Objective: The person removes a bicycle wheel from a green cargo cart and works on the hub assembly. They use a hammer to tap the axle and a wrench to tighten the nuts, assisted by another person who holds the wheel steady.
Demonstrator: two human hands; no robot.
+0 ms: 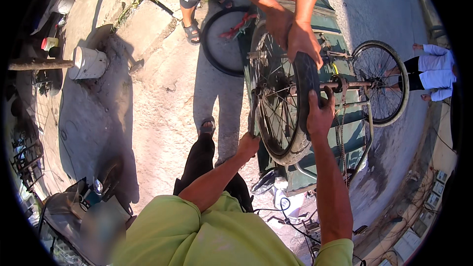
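A spoked bicycle wheel (pixel 276 101) on an upturned green cargo tricycle (pixel 298 177) fills the middle right, with a dark tyre (pixel 304 76) along its near right side. My right hand (pixel 320 111) grips this tyre, thumb and fingers curled on it. My left hand (pixel 248 145) is closed on a thin dark bar (pixel 252 125) at the wheel's left side; what the bar's far end touches is unclear. Just above my right hand, a co-worker's two hands (pixel 303 39) press on or hold the upper part of the tyre.
A loose black tyre (pixel 209 54) lies beside the co-worker's sandaled feet (pixel 192 32). At left stands a white bucket (pixel 87 64) by a wooden pole (pixel 42 64). Another wheel (pixel 379 83) sticks out right, near a standing person (pixel 436 71). Clutter (pixel 79 207) lies lower left.
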